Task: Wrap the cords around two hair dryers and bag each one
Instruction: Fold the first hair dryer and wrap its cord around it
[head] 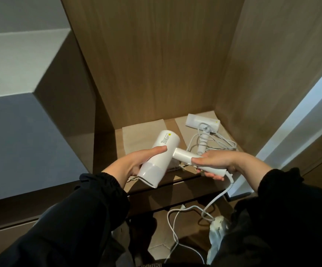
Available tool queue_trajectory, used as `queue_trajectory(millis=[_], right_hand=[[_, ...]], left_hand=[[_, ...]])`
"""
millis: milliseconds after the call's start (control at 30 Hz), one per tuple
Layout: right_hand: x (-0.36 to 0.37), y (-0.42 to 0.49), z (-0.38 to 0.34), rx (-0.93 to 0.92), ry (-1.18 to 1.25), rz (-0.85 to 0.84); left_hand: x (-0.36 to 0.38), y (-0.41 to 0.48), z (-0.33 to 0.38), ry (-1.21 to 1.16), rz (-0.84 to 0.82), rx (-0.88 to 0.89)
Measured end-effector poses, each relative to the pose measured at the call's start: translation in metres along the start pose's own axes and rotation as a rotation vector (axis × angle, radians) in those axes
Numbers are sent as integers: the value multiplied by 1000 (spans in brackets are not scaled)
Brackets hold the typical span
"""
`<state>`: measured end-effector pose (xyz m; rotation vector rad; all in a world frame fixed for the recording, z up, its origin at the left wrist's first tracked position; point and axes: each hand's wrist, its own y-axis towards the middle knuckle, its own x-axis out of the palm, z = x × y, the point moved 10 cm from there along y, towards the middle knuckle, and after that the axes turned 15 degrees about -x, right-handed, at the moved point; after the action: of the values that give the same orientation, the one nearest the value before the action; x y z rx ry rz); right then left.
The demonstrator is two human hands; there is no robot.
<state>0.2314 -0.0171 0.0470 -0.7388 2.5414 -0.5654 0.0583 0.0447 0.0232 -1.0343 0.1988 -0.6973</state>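
I hold a white hair dryer (162, 151) above the front of a wooden shelf (117, 143). My left hand (135, 160) cups its barrel from the left. My right hand (216, 162) grips its handle. Its white cord (212, 203) hangs loose from the handle end and loops down toward the floor. A second white hair dryer (202, 124) lies at the back right of the shelf, its cord (223, 143) in a loose tangle beside it. Two flat beige bags lie on the shelf: one (137, 135) under the held dryer, the other (183, 122) beneath the second dryer.
Wooden panels enclose the shelf at the back (156, 64) and on the right (271, 74). A grey wall block (21, 93) stands to the left. Below the shelf edge are floor tiles (162, 245) and a white slipper-like thing (218, 234).
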Motion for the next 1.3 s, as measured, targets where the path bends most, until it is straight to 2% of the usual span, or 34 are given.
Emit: queue_trajectory(millis=[200,467,633,733,833,1067,1300], right_hand=[[-8,5,-5,-48,-100,114],[-17,0,-10,-75,-121,221],[-19,-3,-7,-67,-89,293],[-11,5,-3,-82,161,414],[-8,10,-3,-73,218,483],[10,2,-14,-55,238,276],[-8,-5,-36,-103,128,464]], left_hand=[[-7,-8,9,7,161,147],[-8,-16,16,5,274,226],[-2,-19,14,-59,282,241],[6,-19,16,-212,270,248],[9,-23,21,-275,275,261],[8,-28,15,-139,208,258],[16,-46,36,-57,206,320]])
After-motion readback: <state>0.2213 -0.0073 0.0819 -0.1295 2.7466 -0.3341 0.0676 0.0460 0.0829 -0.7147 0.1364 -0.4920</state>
